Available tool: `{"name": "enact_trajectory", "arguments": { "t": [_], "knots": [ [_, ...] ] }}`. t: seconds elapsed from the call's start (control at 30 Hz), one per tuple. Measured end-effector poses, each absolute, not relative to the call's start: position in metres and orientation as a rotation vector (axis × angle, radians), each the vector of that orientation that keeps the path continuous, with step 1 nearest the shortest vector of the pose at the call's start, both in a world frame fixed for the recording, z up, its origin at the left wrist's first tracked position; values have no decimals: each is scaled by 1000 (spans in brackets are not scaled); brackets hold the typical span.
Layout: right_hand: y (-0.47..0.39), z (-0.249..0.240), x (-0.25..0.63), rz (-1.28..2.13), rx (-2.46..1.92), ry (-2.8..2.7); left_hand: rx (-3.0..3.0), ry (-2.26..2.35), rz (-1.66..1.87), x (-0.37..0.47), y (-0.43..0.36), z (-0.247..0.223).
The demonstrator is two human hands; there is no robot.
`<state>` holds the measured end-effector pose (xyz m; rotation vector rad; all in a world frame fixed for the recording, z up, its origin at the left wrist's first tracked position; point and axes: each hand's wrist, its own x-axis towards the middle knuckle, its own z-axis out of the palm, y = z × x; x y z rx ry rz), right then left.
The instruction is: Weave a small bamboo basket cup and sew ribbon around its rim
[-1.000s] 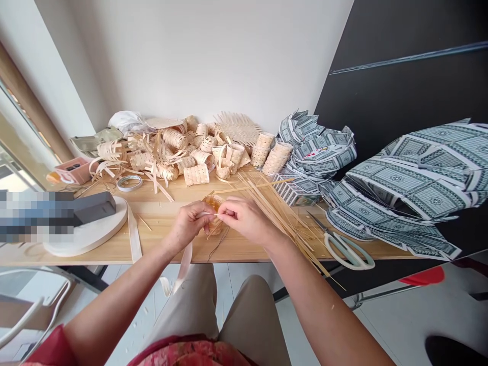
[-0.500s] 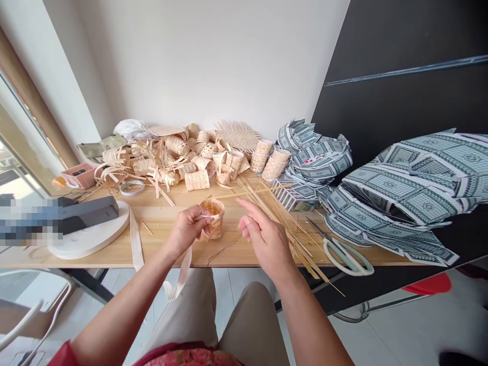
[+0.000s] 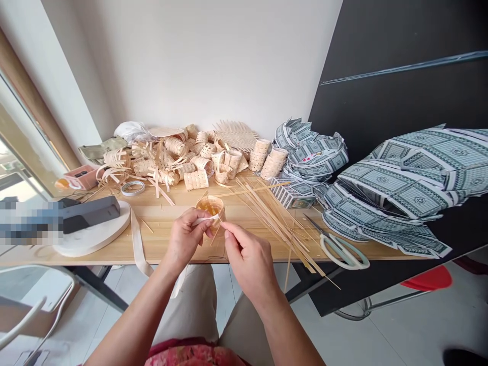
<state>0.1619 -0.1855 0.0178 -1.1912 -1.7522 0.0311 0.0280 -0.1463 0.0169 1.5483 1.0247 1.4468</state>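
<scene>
My left hand (image 3: 186,236) pinches a white ribbon (image 3: 208,218) along the near rim of a small woven basket (image 3: 211,204), which stands on the table in front of me. The ribbon's tail hangs from this hand over the table edge. My right hand (image 3: 247,254) is closed at the basket's right side, with thumb and index finger pinching what looks like a thin strip (image 3: 220,220) beside the ribbon end. Most of that strip is hidden by the fingers. A narrow strip end sticks out below the ribbon.
Small woven baskets (image 3: 196,179) and loose strips are heaped along the wall. Long thin strips (image 3: 272,218) lie right of my hands, beside scissors (image 3: 341,249). Folded playing-card shapes (image 3: 400,188) fill the right side. A ribbon roll (image 3: 91,236) and a tape roll (image 3: 132,188) lie left.
My right hand has moved left and down to the basket rim, its extended index finger now bent into a pinch. The left hand stays on the ribbon. A thin strand now shows right of my right hand.
</scene>
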Motion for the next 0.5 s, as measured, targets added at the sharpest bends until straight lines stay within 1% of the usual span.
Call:
{"name": "enact_trajectory", "arguments": {
  "t": [0.5],
  "knots": [
    [-187,20,160,-140,-1165,-1767,1645,1057,1443,29,-156,21]
  ]
}}
